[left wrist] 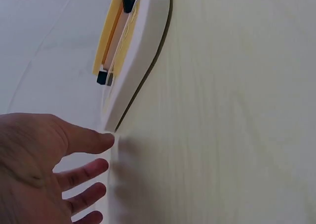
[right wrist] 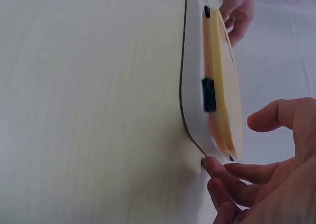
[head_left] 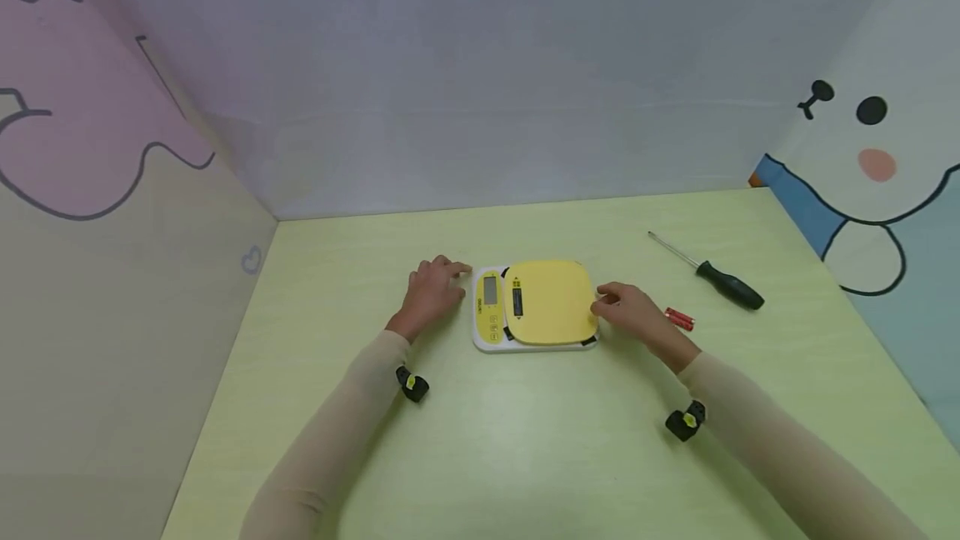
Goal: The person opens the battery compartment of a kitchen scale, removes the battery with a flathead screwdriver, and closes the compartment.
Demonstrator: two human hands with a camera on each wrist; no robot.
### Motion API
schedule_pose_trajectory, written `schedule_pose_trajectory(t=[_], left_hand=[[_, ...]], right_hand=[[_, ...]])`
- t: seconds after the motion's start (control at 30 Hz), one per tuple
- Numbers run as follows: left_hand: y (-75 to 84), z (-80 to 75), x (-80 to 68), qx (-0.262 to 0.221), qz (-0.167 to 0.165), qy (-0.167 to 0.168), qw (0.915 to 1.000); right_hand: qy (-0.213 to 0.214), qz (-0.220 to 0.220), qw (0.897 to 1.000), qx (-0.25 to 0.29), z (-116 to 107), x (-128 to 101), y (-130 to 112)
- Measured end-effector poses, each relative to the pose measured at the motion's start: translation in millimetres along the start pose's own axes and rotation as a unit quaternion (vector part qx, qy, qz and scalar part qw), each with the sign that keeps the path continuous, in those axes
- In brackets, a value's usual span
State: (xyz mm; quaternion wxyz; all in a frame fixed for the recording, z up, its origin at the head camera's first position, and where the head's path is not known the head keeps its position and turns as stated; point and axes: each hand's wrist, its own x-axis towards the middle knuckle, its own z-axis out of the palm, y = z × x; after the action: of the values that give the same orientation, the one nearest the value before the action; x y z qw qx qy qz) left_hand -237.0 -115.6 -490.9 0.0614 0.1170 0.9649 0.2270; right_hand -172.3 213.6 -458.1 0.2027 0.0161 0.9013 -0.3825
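A kitchen scale with a yellow weighing plate and a white base lies flat on the table, its small display and buttons to the left. Dark pieces show between plate and base in both wrist views. My left hand is at the scale's left side, fingers spread, a fingertip right at its white edge. On the opposite side, my right hand has its fingertips at the base's edge; in the right wrist view the thumb stands apart from the yellow plate.
Two red batteries lie on the table beyond my right hand. Farther right is a screwdriver with a dark handle. A pale wall rises behind the table, with cartoon-printed panels on both sides.
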Motion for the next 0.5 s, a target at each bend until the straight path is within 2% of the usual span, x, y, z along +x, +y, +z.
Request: schedule_pose_trajectory(t=[0.13,0.27,0.37,0.5], left_hand=[[-9.0,-6.7,10.4,0.018,0.038,-0.073,0.9965],[-11.7,-12.2,20.5,0.018,0.06,-0.137,0.9885],[-10.7,-15.7,26.8,0.025,0.068,-0.167,0.9833],[-8.1,-18.8,31.9,0.033,0.079,-0.184,0.9793]], right_hand=[[0.013,-0.021,0.999,-0.032,14.2,-20.0,0.6],[0.038,-0.014,0.995,-0.092,30.1,-32.8,3.7],[0.059,0.0,0.991,-0.124,41.1,-38.2,4.0],[0.101,-0.005,0.986,-0.131,51.3,-40.4,3.4]])
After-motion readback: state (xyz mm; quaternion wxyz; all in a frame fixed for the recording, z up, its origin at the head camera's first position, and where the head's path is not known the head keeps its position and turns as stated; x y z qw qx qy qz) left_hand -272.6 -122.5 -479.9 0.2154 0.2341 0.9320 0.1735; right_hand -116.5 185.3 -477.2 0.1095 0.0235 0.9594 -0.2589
